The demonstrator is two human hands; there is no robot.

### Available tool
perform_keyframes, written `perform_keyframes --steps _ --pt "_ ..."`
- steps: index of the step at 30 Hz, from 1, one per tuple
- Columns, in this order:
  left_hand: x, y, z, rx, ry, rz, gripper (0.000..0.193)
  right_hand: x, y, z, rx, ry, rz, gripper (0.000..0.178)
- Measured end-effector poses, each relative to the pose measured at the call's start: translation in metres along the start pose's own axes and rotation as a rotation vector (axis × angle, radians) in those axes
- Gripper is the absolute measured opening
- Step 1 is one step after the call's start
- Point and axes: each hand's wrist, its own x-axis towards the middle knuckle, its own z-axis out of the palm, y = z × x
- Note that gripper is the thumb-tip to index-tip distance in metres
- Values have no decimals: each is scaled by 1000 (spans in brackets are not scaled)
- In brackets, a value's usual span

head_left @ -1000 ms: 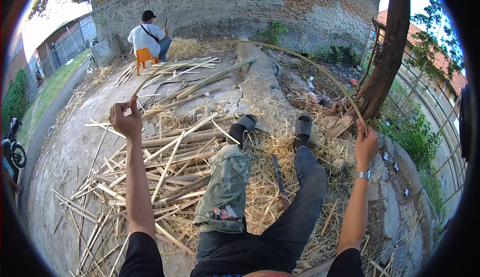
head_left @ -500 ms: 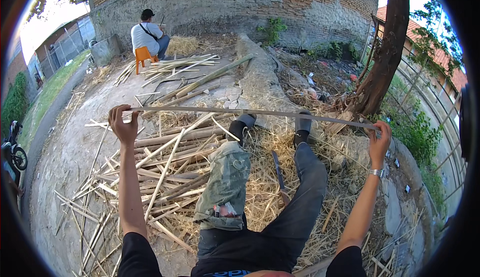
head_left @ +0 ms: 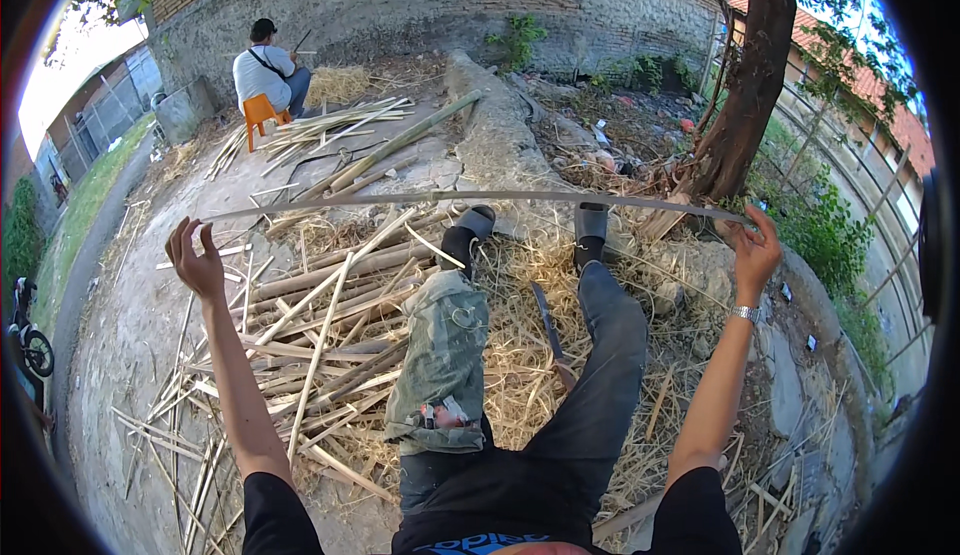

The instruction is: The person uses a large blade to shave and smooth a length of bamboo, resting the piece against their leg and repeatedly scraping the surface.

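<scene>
Slender bowed strip (head_left: pixel 560 195), right hand (head_left: pixel 757 255) pinching its right end, left hand (head_left: pixel 198 267) at its left end, left grip unclear, knife (head_left: pixel 546 319) on straw (head_left: pixel 520 380) below the strip

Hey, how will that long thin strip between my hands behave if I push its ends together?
The long thin strip likely bows rather than staying rigid, being very narrow for its length; it looks slightly arched, though the fisheye lens may add to that. It's probably light, with so little material between your left hand and right hand.
</scene>
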Motion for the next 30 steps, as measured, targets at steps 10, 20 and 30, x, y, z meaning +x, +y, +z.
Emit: perform_keyframes --steps 10,20,30 --pt "-13 9 -2 57 -47 -84 15 -7 -25 6 -425 21 250 36" --pt "-7 52 -1 -6 94 -259 36 -20 -50 17 -509 67 266 44" --pt "-20 20 -18 -174 -300 -188 13 -33 1 -22 -634 126 -179 31"
